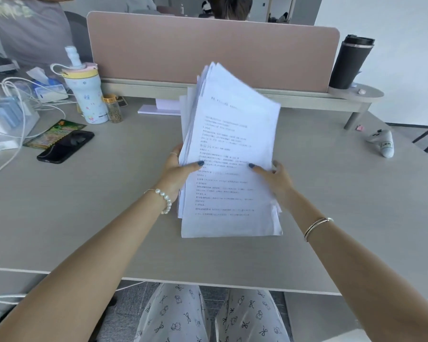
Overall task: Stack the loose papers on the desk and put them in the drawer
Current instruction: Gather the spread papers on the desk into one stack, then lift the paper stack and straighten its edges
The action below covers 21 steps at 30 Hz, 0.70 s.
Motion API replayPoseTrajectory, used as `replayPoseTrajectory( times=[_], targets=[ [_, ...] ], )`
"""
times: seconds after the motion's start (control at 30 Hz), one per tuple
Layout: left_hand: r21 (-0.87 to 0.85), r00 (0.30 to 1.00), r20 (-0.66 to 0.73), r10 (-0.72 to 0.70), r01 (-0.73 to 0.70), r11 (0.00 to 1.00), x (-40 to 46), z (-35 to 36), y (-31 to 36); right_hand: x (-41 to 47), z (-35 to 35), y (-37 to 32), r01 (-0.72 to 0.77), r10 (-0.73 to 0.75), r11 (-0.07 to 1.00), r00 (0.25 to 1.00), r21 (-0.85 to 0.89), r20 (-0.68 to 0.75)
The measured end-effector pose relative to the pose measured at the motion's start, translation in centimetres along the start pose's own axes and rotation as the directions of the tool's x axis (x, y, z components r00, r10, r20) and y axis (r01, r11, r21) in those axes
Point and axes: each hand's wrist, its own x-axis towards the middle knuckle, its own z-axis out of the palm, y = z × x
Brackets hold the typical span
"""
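Note:
A thick stack of white printed papers (pixel 230 134) is held upright above the grey desk (pixel 109 218), its top sheets fanned and uneven. My left hand (pixel 177 172) grips the stack's left edge, thumb on the front page. My right hand (pixel 276 180) holds the right edge, thumb across the front sheet. The stack's lower edge hangs near the desk surface. No drawer is in view.
A black phone (pixel 66 146) and a green card lie at the left, beside a pastel bottle (pixel 87 92), a small jar (pixel 114 109) and chargers with white cables. A dark tumbler (pixel 351 62) stands on the shelf at back right. A white sock (pixel 383 144) lies at the right. A pink divider (pixel 208 50) closes the back.

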Motion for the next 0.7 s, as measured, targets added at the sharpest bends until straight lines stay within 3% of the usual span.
replayPoseTrajectory(
  times=[0.1, 0.23, 0.4, 0.7],
  targets=[
    [-0.056, 0.998, 0.027, 0.061, -0.059, 0.997, 0.1, 0.2, 1.6, -0.1, -1.0, -1.1, 0.033, -0.059, 0.978, 0.991, 0.207, 0.117],
    [-0.013, 0.993, 0.018, 0.113, -0.113, 0.994, 0.7, 0.2, 4.0, -1.5, -1.4, -3.7, 0.318, -0.318, 0.910, 0.947, 0.266, -0.042],
    [-0.005, 0.972, 0.011, 0.234, -0.234, 0.972, 0.9, 1.0, 6.0, -3.1, -0.7, -5.8, 0.482, -0.446, 0.855, 0.871, 0.189, -0.205],
    [0.006, 0.987, -0.015, 0.161, -0.161, 0.987, -2.2, 0.7, 2.4, -4.9, -0.1, -1.9, 0.469, -0.446, 0.863, 0.882, 0.186, -0.154]
  ],
)
